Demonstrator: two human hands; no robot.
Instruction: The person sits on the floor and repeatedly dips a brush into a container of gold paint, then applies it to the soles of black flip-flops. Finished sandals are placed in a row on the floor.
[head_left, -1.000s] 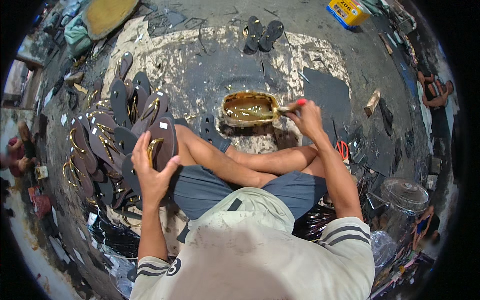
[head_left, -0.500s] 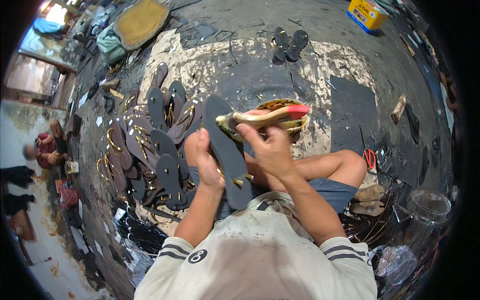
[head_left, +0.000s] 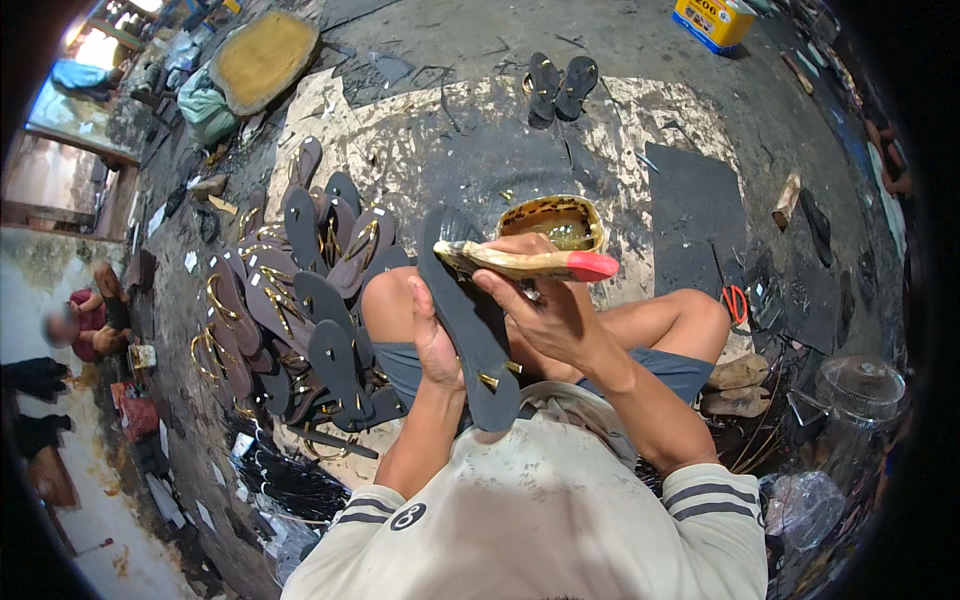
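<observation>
1. Application. My right hand (head_left: 553, 318) gripped a pale wooden brush with a red handle tip (head_left: 540, 264), its fingers closed around the handle. The bristles touched the far part of a long, dark grey, foam-like sandal sole (head_left: 465, 320). An even coat, I judged, called for light, lengthwise strokes, carried to the rim without flooding it.

2. Support. My left hand (head_left: 437, 350) bore the sole along its left edge. The thumb stood free; the other fingers passed out of sight behind, so I could not tell how far they closed. Firm backing beneath the bristles seemed advisable, with the thumb clear of the coated face.

3. Position. The sole lay tilted between my hands, nearer to me than the oblong, cream-rimmed tub of amber liquid (head_left: 540, 210).

4. Appearance. Its flat face was mostly matte, faintly streaked near the bristles; two short, shiny gold pieces (head_left: 488, 382) showed toward the near end.
</observation>
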